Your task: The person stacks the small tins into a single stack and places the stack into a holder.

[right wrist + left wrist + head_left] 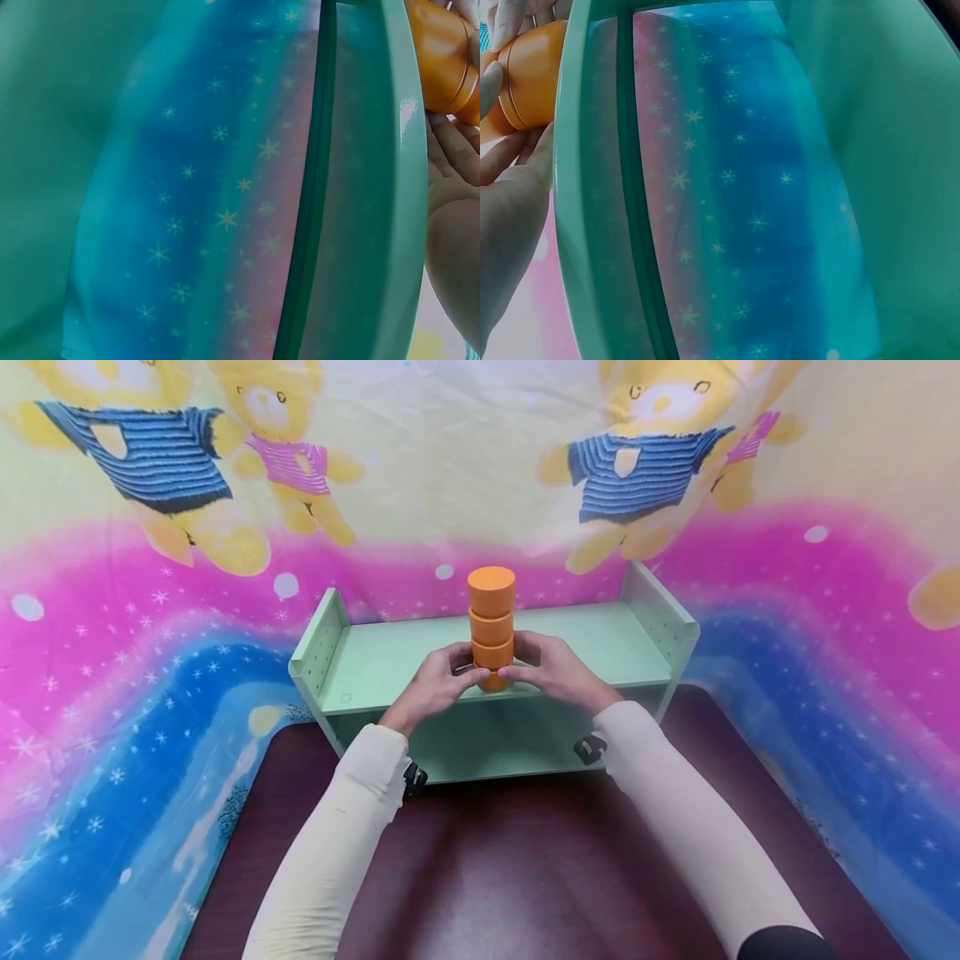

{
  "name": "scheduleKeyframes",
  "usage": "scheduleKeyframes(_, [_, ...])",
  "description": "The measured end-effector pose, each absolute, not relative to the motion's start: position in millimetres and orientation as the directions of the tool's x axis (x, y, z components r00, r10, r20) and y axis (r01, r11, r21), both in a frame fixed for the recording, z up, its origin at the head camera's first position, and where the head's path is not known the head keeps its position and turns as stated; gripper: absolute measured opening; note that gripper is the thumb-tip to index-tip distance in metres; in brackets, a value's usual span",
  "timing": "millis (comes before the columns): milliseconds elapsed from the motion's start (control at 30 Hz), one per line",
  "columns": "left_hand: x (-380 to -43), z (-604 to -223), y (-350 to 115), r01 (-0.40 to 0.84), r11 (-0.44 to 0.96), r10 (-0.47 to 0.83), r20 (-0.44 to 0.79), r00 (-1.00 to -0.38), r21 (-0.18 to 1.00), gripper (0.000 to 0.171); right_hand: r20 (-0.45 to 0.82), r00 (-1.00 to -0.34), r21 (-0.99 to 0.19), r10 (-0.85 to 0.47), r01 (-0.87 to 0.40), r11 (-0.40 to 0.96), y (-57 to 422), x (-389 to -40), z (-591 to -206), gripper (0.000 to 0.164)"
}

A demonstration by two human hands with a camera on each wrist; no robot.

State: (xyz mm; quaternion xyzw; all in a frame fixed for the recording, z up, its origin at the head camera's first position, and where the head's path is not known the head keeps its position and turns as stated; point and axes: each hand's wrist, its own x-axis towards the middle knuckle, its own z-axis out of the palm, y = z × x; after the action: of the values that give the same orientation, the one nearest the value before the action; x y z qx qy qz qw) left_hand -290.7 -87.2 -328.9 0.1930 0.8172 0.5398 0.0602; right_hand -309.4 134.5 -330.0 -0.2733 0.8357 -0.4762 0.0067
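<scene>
A column of several orange cylinders (491, 628), smooth and round, rises upright from the top board of a pale green shelf (405, 656), close to its front edge. My left hand (441, 677) grips the lower part of the column from the left, thumb in front. From the right, my right hand (561, 670) grips the same part, its thumb almost meeting the other. The left wrist view shows the orange cylinders (541, 71) between thumb and fingers, behind the shelf's front edge. Orange surfaces (442, 56) also appear beside the right palm in the right wrist view.
Raised side panels (660, 614) bound the shelf's top at both ends. Beneath the top board is an open lower compartment (495, 739). The shelf stands on a dark reddish table (487, 877). Bear-printed cloth (450, 460) hangs behind and along both sides.
</scene>
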Motion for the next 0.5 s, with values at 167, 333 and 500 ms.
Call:
scheduleKeyframes(167, [-292.6, -328.5, -86.6, 0.265, 0.341, 0.385, 0.123, -0.915, 0.902, 0.053, 0.249, -0.850, -0.794, -0.465, -0.454, 0.405, 133.3, -311.7, -329.4, 0.065])
scheduleKeyframes(333, [-294.7, -328.8, -88.1, 0.266, 0.334, 0.381, 0.128, -0.915, 0.904, 0.052, 0.246, -0.848, -0.783, -0.469, -0.459, 0.419, 130.8, -313.2, -327.5, 0.066])
scheduleKeyframes(500, [-295.0, -328.0, -90.4, 0.259, 0.337, 0.379, 0.121, -0.917, 0.905, 0.053, 0.249, -0.844, -0.780, -0.476, -0.466, 0.418, 128.1, -314.8, -326.8, 0.065])
